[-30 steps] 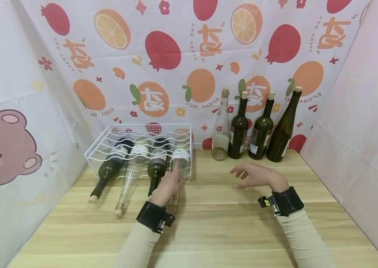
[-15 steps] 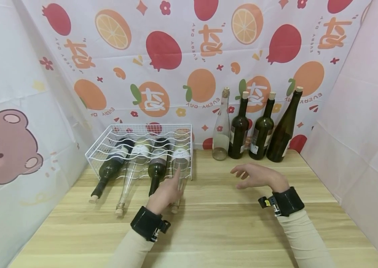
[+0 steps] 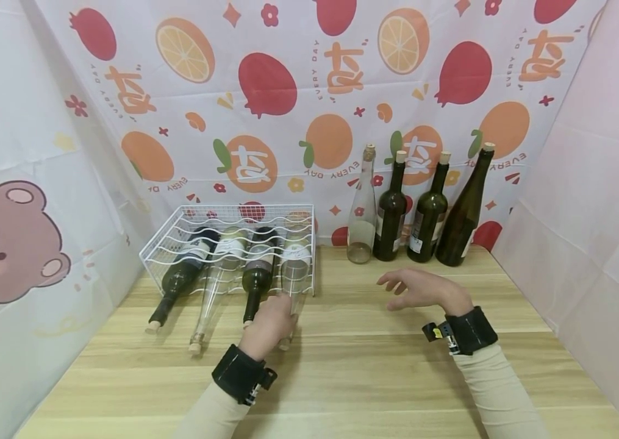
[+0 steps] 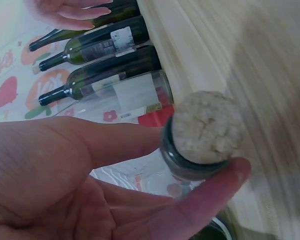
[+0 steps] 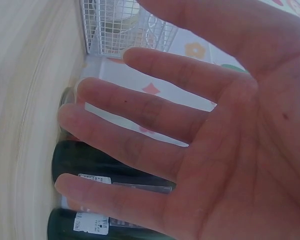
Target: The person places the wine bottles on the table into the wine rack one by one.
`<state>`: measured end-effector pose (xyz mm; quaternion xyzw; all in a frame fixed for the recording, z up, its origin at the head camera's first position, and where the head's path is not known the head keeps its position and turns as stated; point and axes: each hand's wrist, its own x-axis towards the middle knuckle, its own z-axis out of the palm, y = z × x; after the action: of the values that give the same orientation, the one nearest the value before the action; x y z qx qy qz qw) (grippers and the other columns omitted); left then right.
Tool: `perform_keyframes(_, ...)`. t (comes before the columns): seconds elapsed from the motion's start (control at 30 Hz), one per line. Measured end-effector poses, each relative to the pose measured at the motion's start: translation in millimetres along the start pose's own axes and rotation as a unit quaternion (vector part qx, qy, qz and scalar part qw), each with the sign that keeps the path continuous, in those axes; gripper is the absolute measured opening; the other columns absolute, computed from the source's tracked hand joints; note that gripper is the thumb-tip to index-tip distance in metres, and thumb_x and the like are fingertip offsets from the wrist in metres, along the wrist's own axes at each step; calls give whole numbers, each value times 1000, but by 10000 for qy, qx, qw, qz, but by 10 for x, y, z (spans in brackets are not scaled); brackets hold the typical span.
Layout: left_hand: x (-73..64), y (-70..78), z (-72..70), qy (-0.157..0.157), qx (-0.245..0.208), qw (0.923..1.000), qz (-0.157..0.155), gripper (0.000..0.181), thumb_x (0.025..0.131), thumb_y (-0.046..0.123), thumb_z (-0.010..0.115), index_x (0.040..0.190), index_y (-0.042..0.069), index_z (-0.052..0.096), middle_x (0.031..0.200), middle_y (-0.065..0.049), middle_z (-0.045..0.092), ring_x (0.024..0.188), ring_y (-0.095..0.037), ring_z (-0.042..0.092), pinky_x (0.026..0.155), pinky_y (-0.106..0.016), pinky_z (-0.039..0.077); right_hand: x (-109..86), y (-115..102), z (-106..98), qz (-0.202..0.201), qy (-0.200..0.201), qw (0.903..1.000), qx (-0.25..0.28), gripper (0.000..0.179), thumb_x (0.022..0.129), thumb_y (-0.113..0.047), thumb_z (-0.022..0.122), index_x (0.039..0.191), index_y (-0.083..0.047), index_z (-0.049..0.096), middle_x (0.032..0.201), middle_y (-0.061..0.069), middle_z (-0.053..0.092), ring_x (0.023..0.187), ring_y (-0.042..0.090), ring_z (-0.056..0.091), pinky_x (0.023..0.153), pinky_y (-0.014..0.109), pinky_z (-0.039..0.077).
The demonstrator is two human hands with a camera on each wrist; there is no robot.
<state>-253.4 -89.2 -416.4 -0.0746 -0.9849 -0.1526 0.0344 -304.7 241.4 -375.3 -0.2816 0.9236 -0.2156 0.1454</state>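
Note:
My left hand (image 3: 268,324) is at the neck of the rightmost clear glass bottle (image 3: 295,268) lying in the white wire rack (image 3: 313,259). In the left wrist view its thumb and a finger pinch the bottle's mouth, just around the cork (image 4: 208,127). My right hand (image 3: 416,288) hovers over the table on the right, fingers loosely bent and holding nothing. Its palm and spread fingers show in the right wrist view, in front of standing green bottles (image 5: 105,162).
Also lying in the rack are a dark bottle (image 3: 178,277), another clear bottle (image 3: 216,286) and a green bottle (image 3: 257,277), necks toward me. A clear bottle (image 3: 361,228) and several dark green bottles (image 3: 427,222) stand corked against the patterned cloth (image 3: 331,91).
My left hand has drawn back toward me from the body of the clear bottle to its neck, and its pointing index finger has bent down. My right hand stays put.

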Motion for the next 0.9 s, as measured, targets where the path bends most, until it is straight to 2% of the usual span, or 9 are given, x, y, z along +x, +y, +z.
perform_keyframes(0.1, 5, -15, 10, -23, 28, 10000, 92, 26, 89, 13, 74, 69, 1, 62, 74, -14, 68, 65, -26, 64, 59, -43, 54, 6, -7, 6, -42, -22, 10000, -9, 56, 92, -31, 79, 141, -11, 61, 131, 18, 70, 122, 39, 67, 96, 49, 58)
perform_keyframes(0.23, 1, -25, 22, 89, -41, 9996, 275, 27, 87, 11, 74, 66, 3, 59, 73, -14, 68, 65, -25, 63, 60, -44, 55, 7, -5, 12, 2, -32, 10000, -4, 56, 92, -31, 79, 141, -12, 61, 132, 18, 69, 122, 38, 66, 96, 50, 58)
perform_keyframes(0.5, 8, -23, 53, 240, -330, 9983, 420, 33, 86, 5, 69, 59, 9, 50, 66, -9, 61, 61, -22, 56, 57, -42, 51, 9, 3, 5, 61, -25, 10000, 29, 54, 92, -27, 79, 141, -12, 61, 132, 18, 69, 122, 36, 66, 97, 50, 58)
perform_keyframes(0.73, 15, -27, 19, -37, -629, 9977, 232, 30, 89, 6, 65, 63, 9, 52, 69, -8, 60, 60, -22, 56, 52, -34, 45, 8, -2, -2, 140, -34, 9998, 117, 54, 92, -26, 79, 141, -12, 61, 134, 19, 68, 123, 36, 66, 98, 51, 57)
perform_keyframes(0.9, 19, -43, 0, -292, -478, 9984, 64, 33, 91, 8, 65, 62, 10, 49, 72, -8, 59, 64, -22, 55, 55, -32, 44, 8, -5, 3, 153, -37, 9998, 120, 54, 92, -27, 79, 141, -12, 61, 134, 18, 68, 123, 36, 65, 98, 51, 57)
